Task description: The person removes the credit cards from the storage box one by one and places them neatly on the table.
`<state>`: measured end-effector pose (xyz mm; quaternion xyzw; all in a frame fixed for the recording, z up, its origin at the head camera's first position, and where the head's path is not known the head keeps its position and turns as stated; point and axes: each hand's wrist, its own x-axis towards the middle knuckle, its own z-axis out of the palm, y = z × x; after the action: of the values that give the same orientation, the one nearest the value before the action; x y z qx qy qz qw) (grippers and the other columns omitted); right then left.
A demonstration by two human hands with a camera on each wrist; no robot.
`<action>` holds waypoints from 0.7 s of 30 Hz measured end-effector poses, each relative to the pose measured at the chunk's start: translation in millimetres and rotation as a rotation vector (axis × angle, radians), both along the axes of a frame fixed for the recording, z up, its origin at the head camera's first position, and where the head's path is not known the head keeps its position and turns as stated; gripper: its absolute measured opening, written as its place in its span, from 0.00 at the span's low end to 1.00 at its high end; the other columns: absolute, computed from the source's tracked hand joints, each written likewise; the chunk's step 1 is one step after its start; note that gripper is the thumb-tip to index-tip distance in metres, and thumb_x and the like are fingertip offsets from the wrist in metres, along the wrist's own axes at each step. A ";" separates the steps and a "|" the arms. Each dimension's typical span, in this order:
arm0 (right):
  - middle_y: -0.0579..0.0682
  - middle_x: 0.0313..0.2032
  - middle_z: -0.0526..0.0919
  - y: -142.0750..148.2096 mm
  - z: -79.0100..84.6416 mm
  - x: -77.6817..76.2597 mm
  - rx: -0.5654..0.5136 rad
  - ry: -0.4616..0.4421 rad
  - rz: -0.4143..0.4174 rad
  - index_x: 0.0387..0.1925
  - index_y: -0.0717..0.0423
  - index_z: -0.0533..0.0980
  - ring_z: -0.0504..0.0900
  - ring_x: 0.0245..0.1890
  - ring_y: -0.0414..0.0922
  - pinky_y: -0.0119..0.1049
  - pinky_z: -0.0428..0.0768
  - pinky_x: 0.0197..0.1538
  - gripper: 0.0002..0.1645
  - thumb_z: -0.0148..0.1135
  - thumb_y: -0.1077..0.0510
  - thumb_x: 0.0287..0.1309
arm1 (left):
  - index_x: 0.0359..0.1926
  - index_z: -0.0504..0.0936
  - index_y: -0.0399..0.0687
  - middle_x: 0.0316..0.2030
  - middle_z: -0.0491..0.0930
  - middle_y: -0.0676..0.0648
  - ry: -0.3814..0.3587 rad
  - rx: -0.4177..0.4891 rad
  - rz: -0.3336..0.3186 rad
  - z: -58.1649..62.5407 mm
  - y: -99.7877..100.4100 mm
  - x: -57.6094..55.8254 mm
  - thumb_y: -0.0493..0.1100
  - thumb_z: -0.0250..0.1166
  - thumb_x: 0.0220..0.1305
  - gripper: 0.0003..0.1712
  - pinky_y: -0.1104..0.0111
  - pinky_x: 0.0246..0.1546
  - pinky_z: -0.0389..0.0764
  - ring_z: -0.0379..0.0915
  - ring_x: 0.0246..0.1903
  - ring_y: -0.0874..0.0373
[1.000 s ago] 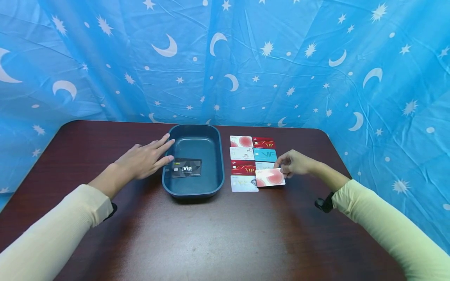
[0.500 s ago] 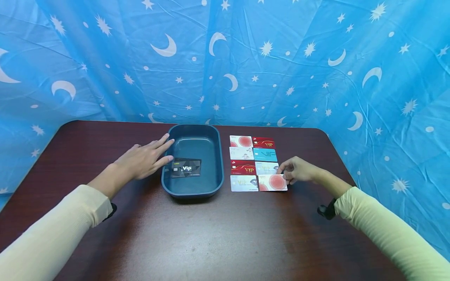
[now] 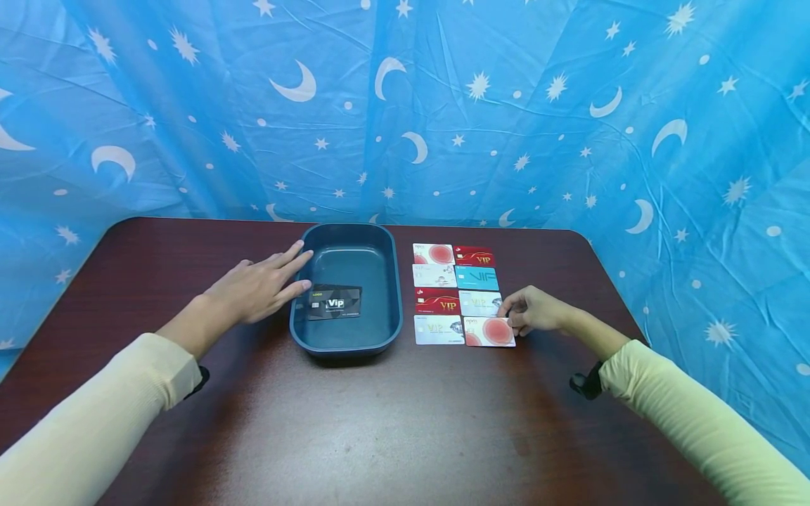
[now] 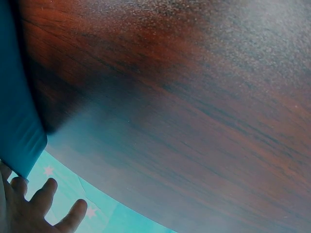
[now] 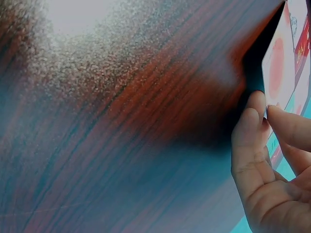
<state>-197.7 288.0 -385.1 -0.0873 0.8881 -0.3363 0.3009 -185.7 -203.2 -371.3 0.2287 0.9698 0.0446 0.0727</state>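
Note:
My right hand point(image 3: 536, 308) pinches a white and pink card with a red circle point(image 3: 490, 331) by its right edge, at the near right end of two columns of cards. In the right wrist view, the thumb and fingers meet on the card's edge point(image 5: 277, 68), and a dark shadow lies beneath it. My left hand point(image 3: 253, 287) rests with spread fingers against the left rim of a dark blue tray point(image 3: 397, 295). Inside the tray lies a black Vip card point(image 3: 335, 303), partly over another dark card.
Beside the held card lie a silver-white VIP card point(image 3: 439, 329) and, beyond it, another white VIP card point(image 3: 479, 303). Farther back are red VIP cards point(image 3: 438, 301), a teal card point(image 3: 477, 278) and pale cards point(image 3: 434, 275). A blue star-patterned curtain point(image 3: 418, 105) borders the brown table point(image 3: 380, 436).
My right hand has moved the red-circle card slightly right and nearer, off the white VIP cards and into line with the near row. The left hand and the tray stay in place.

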 end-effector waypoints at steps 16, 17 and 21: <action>0.59 0.43 0.81 -1.5 7.3 -5.4 0.001 -0.052 -0.050 0.49 0.67 0.78 0.84 0.32 0.49 0.43 0.86 0.43 0.13 0.58 0.62 0.68 | 0.78 0.51 0.44 0.77 0.46 0.35 -0.009 0.008 -0.005 -0.3 -0.3 -0.2 0.58 0.46 0.78 0.38 0.32 0.59 0.63 0.56 0.70 0.35; 0.60 0.43 0.81 -2.2 8.7 -6.6 0.003 -0.046 -0.052 0.49 0.67 0.78 0.84 0.33 0.49 0.43 0.86 0.44 0.13 0.58 0.62 0.68 | 0.78 0.51 0.44 0.77 0.46 0.35 -0.009 0.008 -0.004 -0.2 -0.3 -0.2 0.58 0.47 0.78 0.38 0.31 0.59 0.62 0.56 0.70 0.35; 0.62 0.45 0.81 -8.8 16.2 -12.8 0.002 -0.010 -0.038 0.51 0.68 0.76 0.86 0.35 0.51 0.44 0.86 0.45 0.15 0.58 0.61 0.68 | 0.78 0.50 0.44 0.77 0.46 0.35 -0.011 0.005 -0.005 -0.2 -0.1 -0.4 0.58 0.46 0.78 0.38 0.32 0.59 0.63 0.56 0.70 0.35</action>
<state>-210.5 279.1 -368.9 -0.0687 0.8884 -0.3416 0.2990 -186.1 -203.3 -371.6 0.2312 0.9686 0.0483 0.0775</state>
